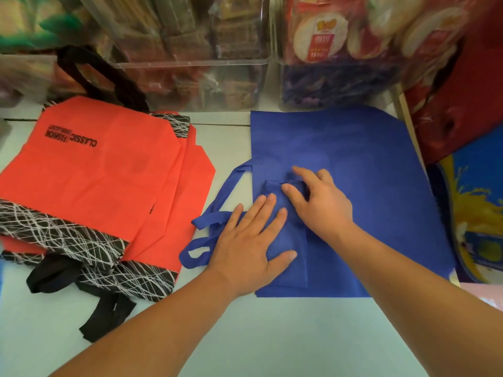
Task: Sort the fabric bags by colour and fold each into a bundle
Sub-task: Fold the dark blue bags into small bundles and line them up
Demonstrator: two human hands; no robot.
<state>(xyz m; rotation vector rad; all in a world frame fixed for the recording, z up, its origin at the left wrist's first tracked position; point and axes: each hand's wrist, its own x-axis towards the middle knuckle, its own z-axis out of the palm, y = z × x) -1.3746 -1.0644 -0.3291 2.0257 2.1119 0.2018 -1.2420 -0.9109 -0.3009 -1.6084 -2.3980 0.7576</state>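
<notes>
A stack of orange fabric bags with black-and-white patterned trim and black handles lies flat on the left of the table. On the right a blue fabric bag lies spread out, and a narrower folded blue bag rests on its left part, blue handles trailing off to the left. My left hand presses flat on the folded blue bag, fingers straight. My right hand sits just beyond it, fingers bent over a small folded fabric corner; whether it pinches the corner is unclear.
Clear plastic boxes full of packaged goods stand along the back edge. A red packet and a blue-and-yellow package crowd the right side. The pale table stretches toward me below the bags.
</notes>
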